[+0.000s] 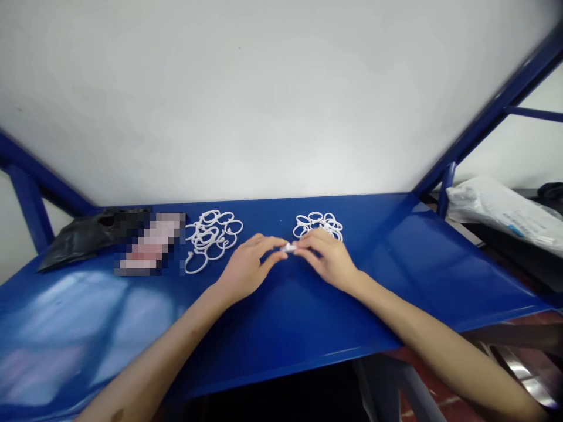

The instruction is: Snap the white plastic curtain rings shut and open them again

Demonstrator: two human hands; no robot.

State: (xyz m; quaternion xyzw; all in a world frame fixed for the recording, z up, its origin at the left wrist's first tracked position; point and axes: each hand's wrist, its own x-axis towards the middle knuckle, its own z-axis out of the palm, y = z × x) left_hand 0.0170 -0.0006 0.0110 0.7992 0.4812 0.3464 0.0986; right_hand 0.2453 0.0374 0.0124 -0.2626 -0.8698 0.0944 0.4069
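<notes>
Between my two hands is a small white plastic piece [288, 248], seen nearly edge-on and partly covered by the fingertips; it looks like one of the white rings. My left hand [250, 262] pinches its left end between thumb and fingers. The right end is pinched by my right hand [328, 257]. Left of my left hand lies a loose pile of white plastic rings [214, 234], some open with a small knob at the end. A smaller group of white rings [317, 218] lies just behind my right hand, which hides part of it.
The blue table [281, 328] backs onto a white wall [264, 99]. At the left lie a black plastic bag [83, 237] and a blurred-out item [149, 243]. Blue frame bars rise on both sides. A white plastic-wrapped package [505, 211] sits beyond the right edge.
</notes>
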